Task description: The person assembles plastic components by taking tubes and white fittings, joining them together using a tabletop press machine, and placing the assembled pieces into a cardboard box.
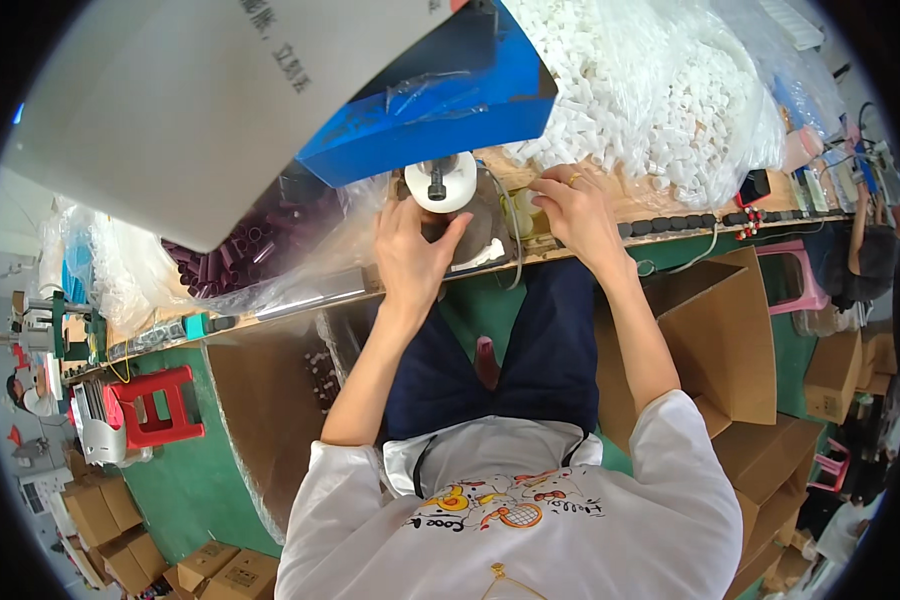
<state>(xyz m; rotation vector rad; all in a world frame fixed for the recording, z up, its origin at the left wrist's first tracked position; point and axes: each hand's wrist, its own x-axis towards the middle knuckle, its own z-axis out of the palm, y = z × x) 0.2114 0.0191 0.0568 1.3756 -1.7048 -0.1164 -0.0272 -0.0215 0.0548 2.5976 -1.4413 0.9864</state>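
Note:
My left hand (410, 252) is at the table edge, just below the white round head (450, 186) of a blue-housed bench machine (425, 135). Its thumb and fingers are apart, the fingertips close to the rim of that head, and I see nothing between them. Farther right, my right hand (582, 218) reaches over a small yellowish tray (532, 226) of pale pieces. Its fingers are curled together there; whatever lies in them is too small to make out. A small white piece (492, 250) lies near the table edge between the hands.
Many small white plastic parts (685, 110) are heaped at back right on clear plastic sheeting. Dark purple tubes (235, 250) lie in a bag at left. A large pale panel (170, 100) blocks the upper left. Cardboard boxes (715, 340) stand at right; a red stool (160, 408) is at left.

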